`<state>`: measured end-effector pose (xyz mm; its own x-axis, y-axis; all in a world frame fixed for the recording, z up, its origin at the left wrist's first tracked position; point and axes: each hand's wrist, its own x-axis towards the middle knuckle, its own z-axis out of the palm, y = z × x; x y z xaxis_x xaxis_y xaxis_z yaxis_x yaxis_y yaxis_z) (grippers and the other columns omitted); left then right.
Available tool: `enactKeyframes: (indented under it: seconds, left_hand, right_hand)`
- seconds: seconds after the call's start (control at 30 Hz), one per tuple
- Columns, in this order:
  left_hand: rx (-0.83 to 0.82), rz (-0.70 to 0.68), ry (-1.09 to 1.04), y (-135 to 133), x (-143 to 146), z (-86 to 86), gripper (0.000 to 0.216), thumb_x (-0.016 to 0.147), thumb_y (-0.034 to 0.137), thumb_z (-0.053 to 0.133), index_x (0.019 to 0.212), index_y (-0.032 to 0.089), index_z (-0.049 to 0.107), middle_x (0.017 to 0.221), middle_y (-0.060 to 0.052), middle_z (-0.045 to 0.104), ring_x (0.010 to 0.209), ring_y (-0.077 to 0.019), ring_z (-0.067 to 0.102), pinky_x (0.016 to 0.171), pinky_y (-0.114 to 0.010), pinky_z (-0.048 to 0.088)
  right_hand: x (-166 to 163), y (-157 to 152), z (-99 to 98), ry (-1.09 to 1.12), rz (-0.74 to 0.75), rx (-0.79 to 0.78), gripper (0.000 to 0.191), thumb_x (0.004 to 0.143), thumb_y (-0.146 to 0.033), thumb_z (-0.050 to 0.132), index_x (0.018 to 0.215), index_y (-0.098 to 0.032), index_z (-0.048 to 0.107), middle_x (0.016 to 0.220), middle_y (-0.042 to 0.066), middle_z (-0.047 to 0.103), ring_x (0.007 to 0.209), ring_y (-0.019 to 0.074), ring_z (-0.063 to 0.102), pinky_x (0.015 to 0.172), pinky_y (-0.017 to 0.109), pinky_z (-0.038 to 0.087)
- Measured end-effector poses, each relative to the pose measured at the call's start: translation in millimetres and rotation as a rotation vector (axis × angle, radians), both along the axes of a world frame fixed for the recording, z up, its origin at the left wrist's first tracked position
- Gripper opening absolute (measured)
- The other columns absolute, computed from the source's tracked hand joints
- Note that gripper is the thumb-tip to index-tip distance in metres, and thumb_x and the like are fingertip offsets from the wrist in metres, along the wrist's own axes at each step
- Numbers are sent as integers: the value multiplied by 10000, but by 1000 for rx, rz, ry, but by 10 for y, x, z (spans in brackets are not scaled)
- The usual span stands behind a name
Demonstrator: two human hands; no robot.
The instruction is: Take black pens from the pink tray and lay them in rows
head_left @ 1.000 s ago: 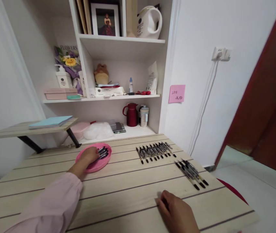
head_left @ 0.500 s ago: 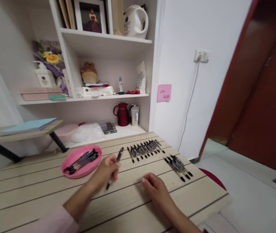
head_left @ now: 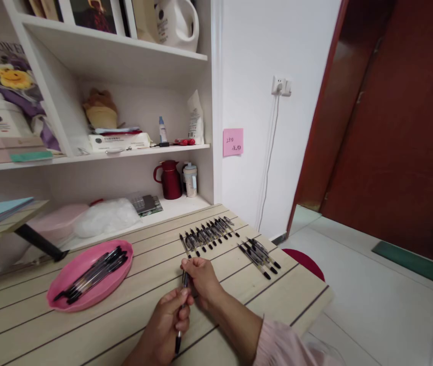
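- Head view: our left hand [head_left: 166, 319] curls round a pen [head_left: 179, 343].
- Our right hand [head_left: 202, 277] pinches its far end.
- We note pen over the surface [head_left: 127, 320], nearer us than the pen row [head_left: 212, 235].

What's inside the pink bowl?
The bowl holds a slanting bundle of pens, see-through with black ends. They overlap, so the ones underneath are partly covered and can't be counted for sure. The bowl's bottom right under them is hidden too.
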<state>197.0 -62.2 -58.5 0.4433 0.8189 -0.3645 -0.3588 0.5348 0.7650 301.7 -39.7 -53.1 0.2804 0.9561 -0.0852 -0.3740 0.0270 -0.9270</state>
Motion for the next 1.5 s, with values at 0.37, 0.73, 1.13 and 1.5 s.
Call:
enactKeyframes:
  seconds: [0.37,0.73,1.13,1.5]
  left_hand:
    - [35,-67,-79,-7,21,15,167,688,218,686,701,127,546,570,38,500,356,19,291,333,-112,171]
    - [170,106,44,-136,155,-16,296,628,346,701,794,183,519,491,98,361,342,-8,224,342,-154,118]
    - [172,-41,68,-154,107,-14,334,693,324,647,958,133,578,656,7,561,361,1,274,338,-154,152]
    - [169,-48,93,-141,88,25,338,699,292,645,986,126,583,625,18,547,365,-6,280,339,-157,156]
  right_hand:
    - [46,-121,63,196,130,134,429,628,-541,668,757,-146,561,499,-55,507,385,40,377,366,160,255]
    - [-110,-131,-1,22,-37,47,359,676,-501,592,764,-159,530,512,-33,562,424,93,503,405,194,366]
    - [321,34,128,79,-262,128,414,613,-515,684,823,-176,575,639,-4,631,465,77,502,426,187,370]
    - [1249,-423,-120,-1160,-278,-17,222,766,-230,471,901,-170,636,835,77,632,775,197,575,673,293,415]
